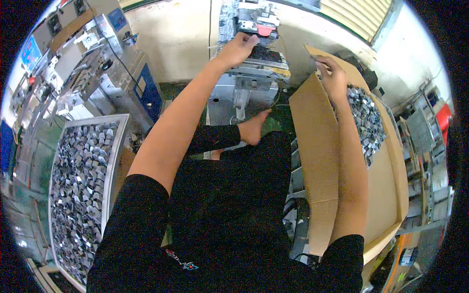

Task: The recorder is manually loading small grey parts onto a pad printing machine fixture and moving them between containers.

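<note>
My left hand (237,50) reaches to the bench machine (264,68) in front of me, beside its dark work area and below a red part (265,30). Its fingers are closed together, and whatever they hold is too small to make out. Over the near left side of an open cardboard box (317,161) is my right hand (333,78). Its thumb and fingers are bent into a pinch, and what sits at their tips is unclear. Small grey metal pieces (365,119) lie heaped in the box, beyond my right forearm.
On the left stands a metal-rimmed tray (117,141) full of small curved metal pieces (80,180). Behind it is a grey cabinet machine (110,73). My bare foot (252,128) rests near the bench machine's base. A wall rises behind the machine.
</note>
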A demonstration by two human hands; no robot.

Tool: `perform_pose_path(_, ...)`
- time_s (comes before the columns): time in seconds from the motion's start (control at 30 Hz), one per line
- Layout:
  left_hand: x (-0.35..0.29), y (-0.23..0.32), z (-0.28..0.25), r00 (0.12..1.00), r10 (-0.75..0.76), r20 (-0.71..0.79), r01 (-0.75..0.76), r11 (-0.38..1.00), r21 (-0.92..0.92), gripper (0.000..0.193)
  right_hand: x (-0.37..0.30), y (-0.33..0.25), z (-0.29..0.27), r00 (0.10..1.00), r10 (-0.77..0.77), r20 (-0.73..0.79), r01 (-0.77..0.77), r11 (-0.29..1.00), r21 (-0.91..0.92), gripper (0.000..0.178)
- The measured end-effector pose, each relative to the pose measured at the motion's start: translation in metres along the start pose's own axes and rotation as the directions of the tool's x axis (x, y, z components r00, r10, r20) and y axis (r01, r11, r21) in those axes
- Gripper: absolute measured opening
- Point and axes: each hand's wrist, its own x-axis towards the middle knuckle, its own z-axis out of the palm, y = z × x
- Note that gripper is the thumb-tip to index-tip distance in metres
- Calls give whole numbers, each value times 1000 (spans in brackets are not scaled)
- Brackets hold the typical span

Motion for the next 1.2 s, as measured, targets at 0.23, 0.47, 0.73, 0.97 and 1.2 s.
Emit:
perform_pose_path(0.23, -1, -4, -7, 996, -77, -53, 76, 997, -24, 71, 28, -64, 96, 979, -150, 138, 127, 979, 160, 15)
perform_pose_path(0.47, -1, -14, -17, 994, -40, -97, 40, 999, 3, 68, 40, -82, 121, 976, -149, 161, 144, 989, 46, 14)
perform_pose_path(0.73, 0, 4, 2, 995, -87, -55, 89, 996, 23, 74, 36, -65, 107, 969, -104, 222, 139, 980, -145, 17)
perform_pose_path(0.97, -17, 7, -11, 964, 43, -264, -97, 976, -195, 65, 45, -79, 119, 963, -45, 264, 107, 968, -226, 41)
perform_pose_path(1.2, -157, 22, -37, 944, 130, -304, -223, 929, -295, 40, 16, -95, 115, 959, 139, 246, -104, 983, -150, 53)
